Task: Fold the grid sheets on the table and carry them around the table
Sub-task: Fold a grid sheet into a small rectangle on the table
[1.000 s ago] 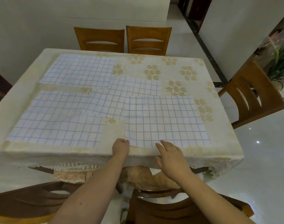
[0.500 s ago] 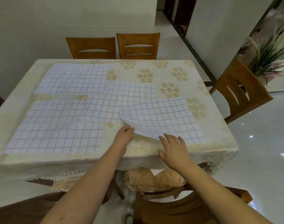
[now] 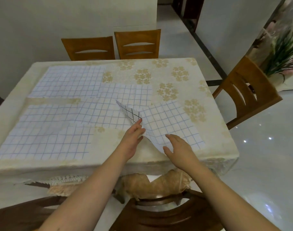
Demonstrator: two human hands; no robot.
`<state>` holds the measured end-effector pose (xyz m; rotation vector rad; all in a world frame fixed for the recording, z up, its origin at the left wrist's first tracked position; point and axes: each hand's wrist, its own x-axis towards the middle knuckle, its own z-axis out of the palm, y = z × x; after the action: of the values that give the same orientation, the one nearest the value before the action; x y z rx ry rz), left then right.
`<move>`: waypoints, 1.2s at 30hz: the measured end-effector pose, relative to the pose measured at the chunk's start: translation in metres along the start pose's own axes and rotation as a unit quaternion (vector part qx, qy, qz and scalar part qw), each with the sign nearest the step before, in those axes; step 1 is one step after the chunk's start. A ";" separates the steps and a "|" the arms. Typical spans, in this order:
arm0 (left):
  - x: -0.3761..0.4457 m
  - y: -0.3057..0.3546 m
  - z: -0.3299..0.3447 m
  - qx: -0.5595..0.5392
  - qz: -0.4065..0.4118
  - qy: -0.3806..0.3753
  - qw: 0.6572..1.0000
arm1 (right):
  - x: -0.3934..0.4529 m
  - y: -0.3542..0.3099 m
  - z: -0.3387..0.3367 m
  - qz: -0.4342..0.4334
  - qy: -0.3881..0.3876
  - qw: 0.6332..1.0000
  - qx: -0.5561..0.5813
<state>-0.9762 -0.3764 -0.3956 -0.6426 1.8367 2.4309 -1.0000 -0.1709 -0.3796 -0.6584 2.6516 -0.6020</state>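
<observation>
Several white grid sheets with thin blue lines lie flat on the counter [image 3: 175,67]. The nearest right grid sheet [image 3: 172,124] has its near left corner lifted and turned over toward the middle, so the underside shows darker lines; the rest of it lies flat by the near right edge. A far left grid sheet [image 3: 67,80], a middle grid sheet [image 3: 125,92] and a near left grid sheet [image 3: 47,134] lie spread out, their edges overlapping one another.
</observation>
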 end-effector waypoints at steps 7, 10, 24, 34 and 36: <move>0.015 -0.017 0.073 0.038 0.037 0.010 0.999 | 0.025 0.063 -0.023 0.025 0.000 0.988 0.153; 0.029 -0.027 0.103 0.082 0.054 0.008 0.995 | 0.034 0.087 -0.034 0.075 0.014 0.970 0.231; 0.087 -0.086 0.200 0.338 0.078 -0.029 0.938 | 0.065 0.177 -0.060 0.150 0.026 0.954 0.260; 0.088 -0.110 0.191 0.395 -0.014 -0.100 0.913 | 0.089 0.211 -0.046 0.172 -0.037 0.954 0.241; 0.080 -0.110 0.174 0.360 0.003 -0.061 0.931 | 0.093 0.213 -0.040 0.175 -0.043 0.953 0.246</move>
<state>-1.0737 -0.1996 -0.4857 -0.4023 2.4246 1.5400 -1.1710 -0.0345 -0.4678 -0.0656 2.3144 -1.0403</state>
